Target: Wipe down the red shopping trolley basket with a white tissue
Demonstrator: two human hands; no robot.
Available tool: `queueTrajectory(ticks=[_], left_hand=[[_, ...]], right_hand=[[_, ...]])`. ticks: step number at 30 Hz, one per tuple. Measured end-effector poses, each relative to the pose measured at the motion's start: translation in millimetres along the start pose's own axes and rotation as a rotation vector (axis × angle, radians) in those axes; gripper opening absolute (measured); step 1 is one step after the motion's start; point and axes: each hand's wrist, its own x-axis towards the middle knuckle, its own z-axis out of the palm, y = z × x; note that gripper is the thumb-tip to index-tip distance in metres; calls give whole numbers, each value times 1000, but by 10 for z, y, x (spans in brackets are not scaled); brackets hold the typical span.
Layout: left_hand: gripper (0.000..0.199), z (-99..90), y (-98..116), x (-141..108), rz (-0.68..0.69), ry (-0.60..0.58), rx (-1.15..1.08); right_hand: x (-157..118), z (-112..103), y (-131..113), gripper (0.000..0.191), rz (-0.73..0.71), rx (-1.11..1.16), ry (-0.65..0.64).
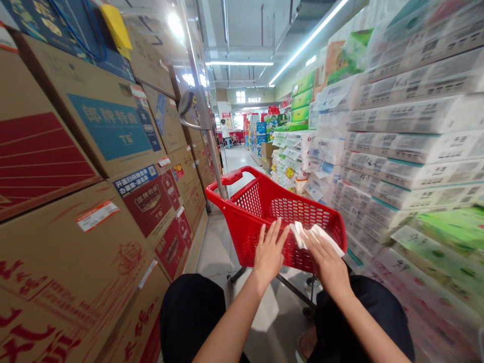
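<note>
A red plastic shopping cart (pixel 260 229) stands sideways just in front of my knees, its perforated basket on dark metal legs with casters. My left hand (pixel 269 254) lies against the near side of the basket, fingers spread and nothing in them. Under the fingers of my right hand (pixel 329 264) is a crumpled white cloth (pixel 321 238), held along the near upper rim. Whether it is fabric or paper, I cannot tell. The cart's handle (pixel 230 177) points to the left, beside a metal post.
Stacked cardboard cartons (pixel 109 121) form a wall on the left. On the right rise piles of plastic-wrapped packs (pixel 412 151). A metal post (pixel 212 146) stands behind the handle. Down the tiled aisle (pixel 236 157), a person (pixel 226 132) sits on a stool.
</note>
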Motion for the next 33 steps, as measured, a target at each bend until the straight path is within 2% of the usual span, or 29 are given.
queueTrajectory(ticks=[3,5,9,13,17,21,23,27,30,33], left_hand=[[107,32,33,-22,-67,39,-26],[107,35,77,-21,-72,44,-44],[104,-8,112,4,-52,31,-32],[95,-51,0,5,-30,13,27],[90,-43,-122,-33,3,-7,72],[92,-22,-97,-38,-22,5,53],[94,-25,-51,-23,-59,26,35],[98,-56,-18,9,-95,38,36],[101,-97,-104,13,-67,7,70],[100,-140,-245,-1,-54,-16,85]], right_hand=[[-214,-87,146,71,52,-9,15],[-239,-94,142,71,93,-10,41],[-10,0,-68,74,109,-4,48],[189,78,-206,75,34,7,19],[54,10,-63,75,-27,-5,-11],[-90,-83,43,75,22,-18,17],[-34,-62,-21,75,48,-17,35],[259,114,-267,78,7,10,43],[390,192,-360,78,-32,30,53],[308,116,-291,77,-73,35,15]])
